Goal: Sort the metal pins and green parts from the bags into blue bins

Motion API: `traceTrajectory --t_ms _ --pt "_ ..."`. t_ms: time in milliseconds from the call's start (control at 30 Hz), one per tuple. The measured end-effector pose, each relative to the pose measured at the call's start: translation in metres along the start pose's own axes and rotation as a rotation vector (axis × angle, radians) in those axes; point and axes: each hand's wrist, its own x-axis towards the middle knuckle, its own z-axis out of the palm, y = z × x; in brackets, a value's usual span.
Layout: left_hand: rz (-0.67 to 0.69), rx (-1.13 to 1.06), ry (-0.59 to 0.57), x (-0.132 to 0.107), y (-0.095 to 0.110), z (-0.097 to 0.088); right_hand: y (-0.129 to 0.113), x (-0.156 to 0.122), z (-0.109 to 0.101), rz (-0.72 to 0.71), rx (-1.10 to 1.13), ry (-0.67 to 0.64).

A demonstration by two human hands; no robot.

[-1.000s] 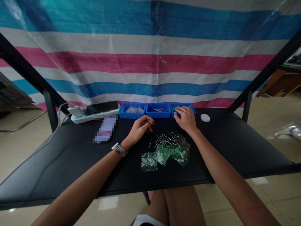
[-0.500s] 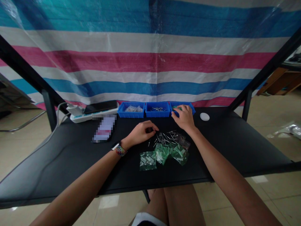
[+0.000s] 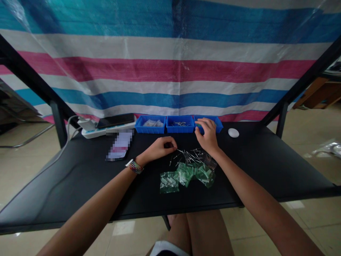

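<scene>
My left hand (image 3: 161, 148) is closed in a pinch, and a thin silver blind rivet (image 3: 180, 150) sticks out from its fingertips. Right of it, a loose pile of similar rivets (image 3: 188, 157) lies on the black table. My right hand (image 3: 207, 136) hovers in front of the right blue bin (image 3: 218, 125), thumb and fingers curved but apart, with nothing visible between them. That hand partly hides the bin and some green material in it. Rivets also lie in the middle blue bin (image 3: 170, 130). Clear bags (image 3: 151, 123) fill the left blue bin (image 3: 137, 125).
Green-tinted bags (image 3: 169, 182) of small white pieces lie nearest me, beside a clear bag (image 3: 211, 163). A power strip (image 3: 90, 133) with a dark phone (image 3: 115, 121) and a blurred-out item (image 3: 119, 145) are at left. A white round object (image 3: 233, 133) sits at right.
My left fingertips have closed on a rivet at the pile's edge. My right hand has drawn slightly back from the right bin. The view has shifted a little.
</scene>
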Motion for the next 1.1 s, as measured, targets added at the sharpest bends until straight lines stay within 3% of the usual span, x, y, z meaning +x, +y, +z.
traceTrajectory --t_ms 100,267,500,633,800,1100 --pt "-0.05 -0.149 0.062 0.001 -0.002 -0.002 -0.021 -0.002 -0.003 -0.028 0.132 -0.058" --pt "-0.058 -0.253 0.232 0.003 0.0 -0.002 -0.048 -0.004 -0.004 0.023 0.39 -0.27" --pt "-0.048 -0.297 0.306 0.003 0.0 0.001 -0.052 -0.008 0.001 0.189 0.599 -0.408" --pt "-0.038 -0.308 0.338 0.004 0.002 0.003 -0.051 -0.009 0.004 0.241 0.646 -0.424" --pt "-0.038 -0.375 0.425 0.004 0.002 0.001 -0.05 -0.012 0.009 0.291 0.698 -0.355" --pt "-0.126 -0.364 0.282 0.005 0.004 0.001 -0.051 -0.013 0.009 0.219 0.648 -0.328"
